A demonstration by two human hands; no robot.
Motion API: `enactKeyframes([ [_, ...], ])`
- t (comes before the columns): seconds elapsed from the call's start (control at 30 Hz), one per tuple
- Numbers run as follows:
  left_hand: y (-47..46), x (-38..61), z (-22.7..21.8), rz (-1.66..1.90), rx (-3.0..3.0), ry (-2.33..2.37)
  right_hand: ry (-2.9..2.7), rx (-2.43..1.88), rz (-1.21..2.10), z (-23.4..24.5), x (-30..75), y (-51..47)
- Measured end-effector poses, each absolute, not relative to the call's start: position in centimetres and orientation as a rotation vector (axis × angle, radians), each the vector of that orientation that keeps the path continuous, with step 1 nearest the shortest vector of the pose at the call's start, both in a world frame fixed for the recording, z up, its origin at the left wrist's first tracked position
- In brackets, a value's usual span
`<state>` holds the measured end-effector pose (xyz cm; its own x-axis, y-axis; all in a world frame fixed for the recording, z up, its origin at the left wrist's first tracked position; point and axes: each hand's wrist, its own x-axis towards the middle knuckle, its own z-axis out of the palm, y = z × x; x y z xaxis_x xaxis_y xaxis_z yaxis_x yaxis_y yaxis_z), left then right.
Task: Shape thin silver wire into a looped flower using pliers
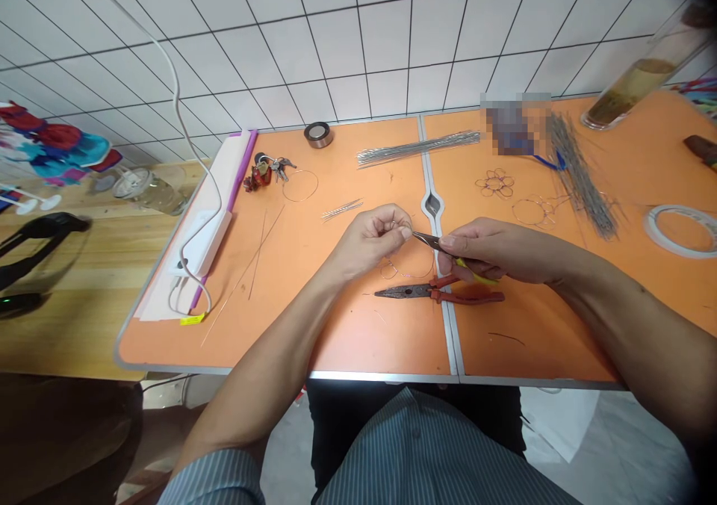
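Note:
My left hand (370, 240) pinches a fine wire piece (404, 228) between its fingertips over the orange folding table (358, 333). My right hand (482, 251) is closed around yellow-handled needle-nose pliers (429, 241), and their dark tips reach the wire at my left fingertips. Just below my hands lies a pair of red-handled pliers (437, 292). A loose looped wire shape (406, 267) rests under my left hand, partly hidden by it. A small wire flower (496, 184) lies farther right.
Bundles of straight wire (417, 149) (582, 176) lie at the table's back. Keys (274, 169), a tape roll (319, 134), a tape ring (680, 228), a white power strip (202, 243) and a glass jar (632, 90) surround them. A white tiled wall rises behind.

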<state>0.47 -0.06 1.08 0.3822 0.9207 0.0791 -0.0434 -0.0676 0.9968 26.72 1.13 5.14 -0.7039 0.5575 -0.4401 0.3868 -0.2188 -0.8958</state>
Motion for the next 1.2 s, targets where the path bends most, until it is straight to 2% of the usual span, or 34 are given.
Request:
enactKeyframes([
  [0.47,-0.2,0.6,1.1,0.95,1.387,0.883,-2.058,-1.161,1.915,5.9,26.6,1.0],
  [0.8,-0.1,0.9,1.1,1.034,1.354,0.852,-1.741,-1.06,2.151,4.2,26.6,1.2],
  [1.2,-0.1,0.8,0.6,1.022,1.34,0.853,-1.847,-1.114,2.082,4.8,26.5,1.2],
])
